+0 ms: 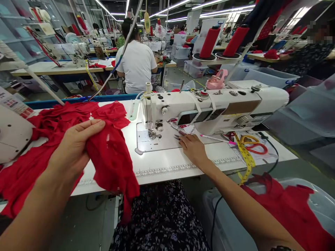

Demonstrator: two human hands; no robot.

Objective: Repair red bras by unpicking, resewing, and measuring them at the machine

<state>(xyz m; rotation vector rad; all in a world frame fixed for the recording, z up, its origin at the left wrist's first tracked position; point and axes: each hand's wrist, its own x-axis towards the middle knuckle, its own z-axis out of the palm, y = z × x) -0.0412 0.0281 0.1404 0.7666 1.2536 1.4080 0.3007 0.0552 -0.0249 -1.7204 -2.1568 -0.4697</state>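
White tabletop (159,163) | left hand (74,144) pinching limp red fabric (108,153) | right hand (194,148) at pointed metal tool (177,137), grip unclear | best keep points off fabric

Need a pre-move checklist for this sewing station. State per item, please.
1. Left hand has the loose red cloth piece: ok, pinched between thumb and fingers.
2. Grip of right hand on the small pointed metal tool: cannot tell; only its tips show past the fingers.
3. Red cloth off the needle area of the white sewing machine: ok, it lies and hangs to the left.
4. Needle threaded: cannot tell, too small.
5. Orange-and-red-handled scissors away from the needle: ok, at the machine's right end.
6. Yellow tape measure fully on the white table: not ok, hangs over the front edge.
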